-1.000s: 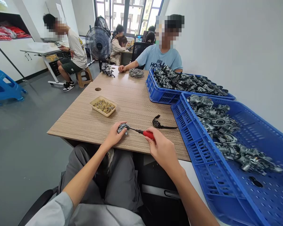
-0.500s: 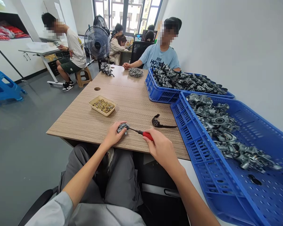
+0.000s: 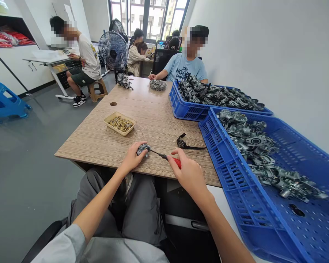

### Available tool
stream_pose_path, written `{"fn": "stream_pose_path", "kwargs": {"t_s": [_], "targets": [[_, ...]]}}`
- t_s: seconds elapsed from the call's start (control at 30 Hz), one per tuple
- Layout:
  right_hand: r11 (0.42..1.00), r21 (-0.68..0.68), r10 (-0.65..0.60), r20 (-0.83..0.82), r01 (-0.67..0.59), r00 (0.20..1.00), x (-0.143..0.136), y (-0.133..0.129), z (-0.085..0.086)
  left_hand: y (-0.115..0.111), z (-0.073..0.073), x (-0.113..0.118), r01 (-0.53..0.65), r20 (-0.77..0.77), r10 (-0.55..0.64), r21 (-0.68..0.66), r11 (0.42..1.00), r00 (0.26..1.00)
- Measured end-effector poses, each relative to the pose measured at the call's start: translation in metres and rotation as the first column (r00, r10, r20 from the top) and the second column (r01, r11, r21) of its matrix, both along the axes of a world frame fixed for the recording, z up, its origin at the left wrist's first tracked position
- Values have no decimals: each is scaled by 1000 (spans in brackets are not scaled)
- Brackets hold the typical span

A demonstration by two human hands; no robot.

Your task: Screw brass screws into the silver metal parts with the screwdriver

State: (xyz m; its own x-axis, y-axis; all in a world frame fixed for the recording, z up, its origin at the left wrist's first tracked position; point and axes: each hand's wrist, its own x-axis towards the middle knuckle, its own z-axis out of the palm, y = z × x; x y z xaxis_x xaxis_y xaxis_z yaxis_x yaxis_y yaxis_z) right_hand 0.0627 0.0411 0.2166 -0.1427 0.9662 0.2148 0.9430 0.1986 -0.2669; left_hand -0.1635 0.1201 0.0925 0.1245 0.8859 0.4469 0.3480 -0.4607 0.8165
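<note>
Near the table's front edge, my left hand [image 3: 132, 157] is closed around a small grey metal carburetor part [image 3: 143, 149] and steadies it on the wood. My right hand [image 3: 188, 170] grips the red handle of a screwdriver [image 3: 164, 156]. Its dark shaft points left, and the tip meets the right side of the metal part; the exact contact spot is too small to make out. Beyond my left hand sits a cream tray [image 3: 109, 124] of brass-coloured screws [image 3: 121, 123]. A black wristwatch [image 3: 181, 142] lies beyond my right hand.
Two blue crates [image 3: 222, 160] [image 3: 178, 106] full of metal carburetor parts [image 3: 254, 140] line the right side. Across the table [image 3: 87, 140] sits a person in a blue shirt [image 3: 185, 67], near a bundle of small parts [image 3: 157, 85]. More metal parts [image 3: 124, 81] lie at the far left corner.
The fingers of my right hand have shifted on the screwdriver's handle, with index finger and thumb now further apart. My left hand and the metal part stay put. The person opposite has moved a hand slightly.
</note>
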Motion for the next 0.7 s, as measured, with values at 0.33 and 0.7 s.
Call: {"fn": "stream_pose_path", "kwargs": {"t_s": [0.33, 0.7], "targets": [[894, 265, 362, 46, -361, 931, 2, 0, 0, 0, 1, 0, -7, 2, 7, 6, 1000, 1000], [999, 44, -31, -34, 33, 999, 2, 1, -3, 0, 0, 0, 7, -41, -7, 7, 1000, 999]]}}
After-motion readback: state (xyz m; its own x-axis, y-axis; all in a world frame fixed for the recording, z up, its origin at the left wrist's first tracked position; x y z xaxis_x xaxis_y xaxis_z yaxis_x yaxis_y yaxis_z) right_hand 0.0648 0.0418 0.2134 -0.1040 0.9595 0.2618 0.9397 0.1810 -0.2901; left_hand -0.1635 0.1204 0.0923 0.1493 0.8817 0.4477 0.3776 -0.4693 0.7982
